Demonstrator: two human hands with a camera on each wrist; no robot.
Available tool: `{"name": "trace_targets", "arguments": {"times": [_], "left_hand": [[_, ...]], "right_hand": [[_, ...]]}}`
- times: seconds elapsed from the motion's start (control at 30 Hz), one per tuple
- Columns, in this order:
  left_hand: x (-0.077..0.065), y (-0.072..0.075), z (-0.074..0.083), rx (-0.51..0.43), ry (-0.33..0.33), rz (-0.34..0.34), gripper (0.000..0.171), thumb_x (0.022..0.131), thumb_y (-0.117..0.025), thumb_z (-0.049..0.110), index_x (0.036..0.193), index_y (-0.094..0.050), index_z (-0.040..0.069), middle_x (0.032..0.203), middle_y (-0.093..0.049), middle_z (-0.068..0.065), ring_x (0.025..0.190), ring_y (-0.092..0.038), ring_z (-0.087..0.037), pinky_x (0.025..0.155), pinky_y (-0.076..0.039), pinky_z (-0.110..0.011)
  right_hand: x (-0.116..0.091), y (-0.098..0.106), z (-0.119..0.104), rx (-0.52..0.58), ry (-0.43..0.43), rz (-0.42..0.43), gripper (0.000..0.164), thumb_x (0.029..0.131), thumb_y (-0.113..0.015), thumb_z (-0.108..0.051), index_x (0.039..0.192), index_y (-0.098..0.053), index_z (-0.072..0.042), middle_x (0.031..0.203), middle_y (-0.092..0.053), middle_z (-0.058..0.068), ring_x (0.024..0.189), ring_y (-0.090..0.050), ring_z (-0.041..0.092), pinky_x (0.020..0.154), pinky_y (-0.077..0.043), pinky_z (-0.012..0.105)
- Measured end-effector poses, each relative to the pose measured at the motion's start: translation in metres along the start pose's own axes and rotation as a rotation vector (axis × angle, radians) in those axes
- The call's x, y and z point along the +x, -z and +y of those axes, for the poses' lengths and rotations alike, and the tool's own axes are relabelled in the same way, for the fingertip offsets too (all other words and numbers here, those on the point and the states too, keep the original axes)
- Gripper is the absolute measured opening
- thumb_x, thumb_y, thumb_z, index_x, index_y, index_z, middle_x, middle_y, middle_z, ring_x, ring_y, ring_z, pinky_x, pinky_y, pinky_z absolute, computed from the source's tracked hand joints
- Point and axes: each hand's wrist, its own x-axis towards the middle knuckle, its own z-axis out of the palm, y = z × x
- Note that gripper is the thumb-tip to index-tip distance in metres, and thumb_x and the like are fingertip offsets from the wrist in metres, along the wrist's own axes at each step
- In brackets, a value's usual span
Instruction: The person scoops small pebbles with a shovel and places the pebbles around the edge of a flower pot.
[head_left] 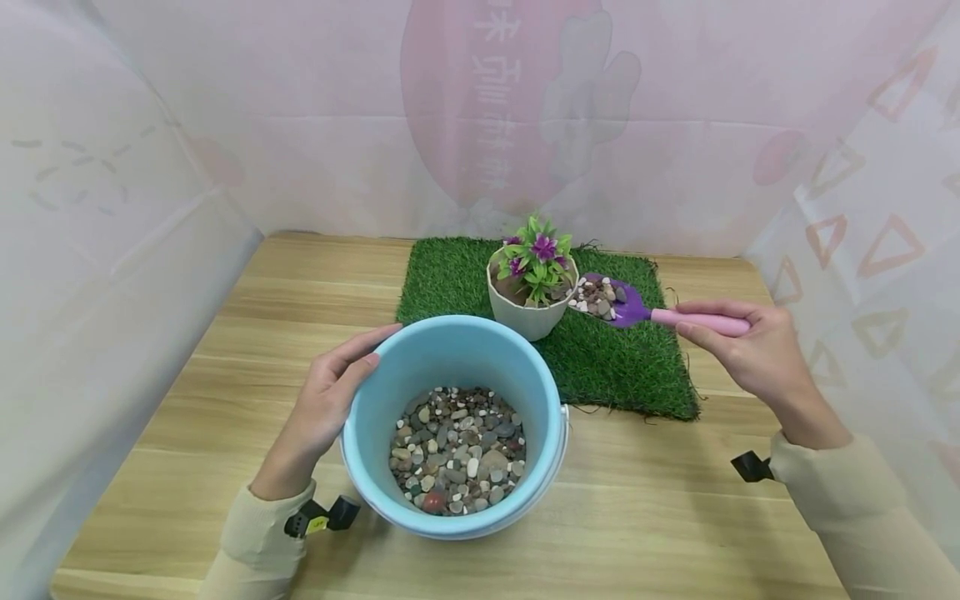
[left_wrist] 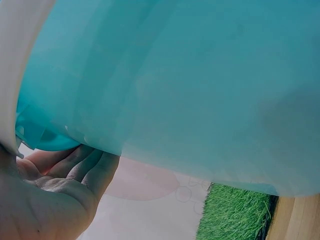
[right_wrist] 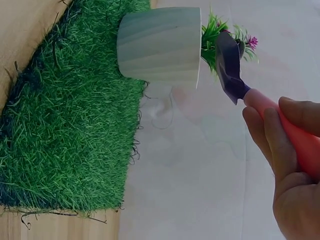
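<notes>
In the head view my right hand (head_left: 757,346) grips the pink handle of a purple garden trowel (head_left: 632,307). The trowel's blade carries a heap of small pebbles (head_left: 596,297), its tip at the right rim of a white flowerpot (head_left: 528,318). A plant with purple flowers (head_left: 542,254) stands in that pot. My left hand (head_left: 318,408) holds the light blue bucket (head_left: 450,333) at its left rim, thumb at the edge and fingers along the outside. Mixed pebbles (head_left: 459,450) cover the bucket's bottom. From the right wrist view, the trowel (right_wrist: 231,70) is seen beside the pot (right_wrist: 160,47).
The pot stands on a green artificial grass mat (head_left: 622,367), behind the bucket. Under everything lies a wood-grain tabletop (head_left: 637,500). A printed cloth (head_left: 322,125) hangs behind and at both sides. The bucket's pale handle (head_left: 564,425) hangs at its right.
</notes>
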Motion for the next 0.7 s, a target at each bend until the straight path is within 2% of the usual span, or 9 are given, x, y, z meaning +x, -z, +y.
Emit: {"name": "trace_targets", "arguments": {"times": [0.1,0.17,0.27,0.47,0.7], "left_hand": [[0.000,0.000,0.000,0.012,0.006,0.002,0.042,0.114,-0.046,0.014,0.149,-0.053,-0.007,0.140,-0.069,0.002,0.110,-0.078,-0.018,0.083,-0.070,-0.044],[0.000,0.001,0.000,0.018,0.009,0.003,0.041,0.114,-0.046,0.014,0.149,-0.054,-0.006,0.141,-0.068,0.000,0.110,-0.078,-0.018,0.083,-0.070,-0.044],[0.000,0.001,-0.001,0.029,0.005,0.005,0.041,0.114,-0.046,0.014,0.149,-0.055,-0.004,0.142,-0.068,-0.003,0.110,-0.077,-0.018,0.083,-0.070,-0.044],[-0.001,0.001,-0.002,0.030,0.003,0.007,0.040,0.113,-0.046,0.013,0.149,-0.057,-0.002,0.141,-0.068,-0.002,0.109,-0.078,-0.017,0.083,-0.070,-0.044],[0.000,0.001,-0.001,0.026,-0.004,0.004,0.040,0.113,-0.046,0.013,0.149,-0.056,-0.002,0.142,-0.068,-0.002,0.110,-0.077,-0.016,0.083,-0.070,-0.043]], "right_hand": [[0.004,0.000,0.001,-0.001,-0.006,-0.002,0.035,0.092,-0.085,-0.025,0.122,-0.079,-0.006,0.095,-0.080,-0.022,0.076,-0.073,-0.005,0.036,-0.025,0.037],[0.006,-0.001,0.002,-0.007,-0.011,0.001,0.036,0.092,-0.085,-0.026,0.122,-0.079,-0.007,0.096,-0.079,-0.025,0.069,-0.070,-0.006,0.036,-0.025,0.037],[0.011,-0.002,0.004,-0.023,-0.014,0.002,0.036,0.092,-0.085,-0.029,0.122,-0.079,-0.010,0.096,-0.078,-0.028,0.067,-0.067,-0.005,0.035,-0.025,0.036],[0.019,-0.004,0.005,-0.024,-0.002,-0.011,0.037,0.093,-0.084,-0.031,0.123,-0.079,-0.010,0.097,-0.080,-0.024,0.087,-0.076,-0.005,0.038,-0.027,0.036],[0.027,-0.006,0.004,-0.036,-0.022,-0.037,0.040,0.093,-0.083,-0.038,0.125,-0.078,-0.015,0.101,-0.080,-0.022,0.086,-0.075,-0.005,0.039,-0.029,0.034]]}}
